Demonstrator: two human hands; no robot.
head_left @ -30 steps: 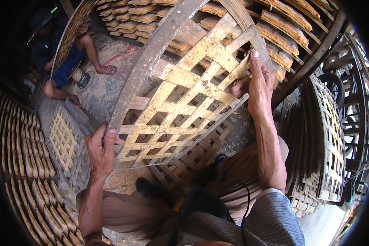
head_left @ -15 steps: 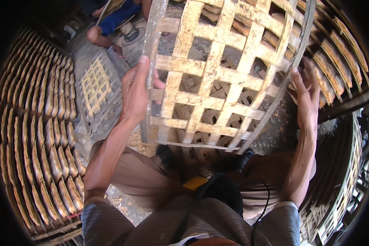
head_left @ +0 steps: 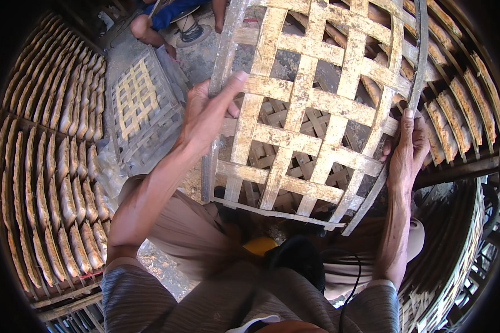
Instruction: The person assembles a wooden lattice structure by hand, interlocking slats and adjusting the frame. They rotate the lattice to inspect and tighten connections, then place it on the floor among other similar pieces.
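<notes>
A woven bamboo tray, an open lattice of pale, stained slats between two long side rails, is held up in front of me. My left hand grips its left rail, thumb across the front and fingers partly hidden behind. On the right rail, my right hand is closed with the thumb on top and fingertips showing through the gap behind. The tray's far end runs out of the picture's top edge. Through its openings, more crossed slats show lower down, near the floor.
Racks of stacked brown-and-white slabs stand at left; a similar rack is at far right. Another lattice tray lies on the floor at left. Stacked woven trays lean at lower right. A seated person's leg is beyond.
My right hand has gone from loosely touching the right rail with fingers apart to gripping it. The tray has shifted slightly right and nearer.
</notes>
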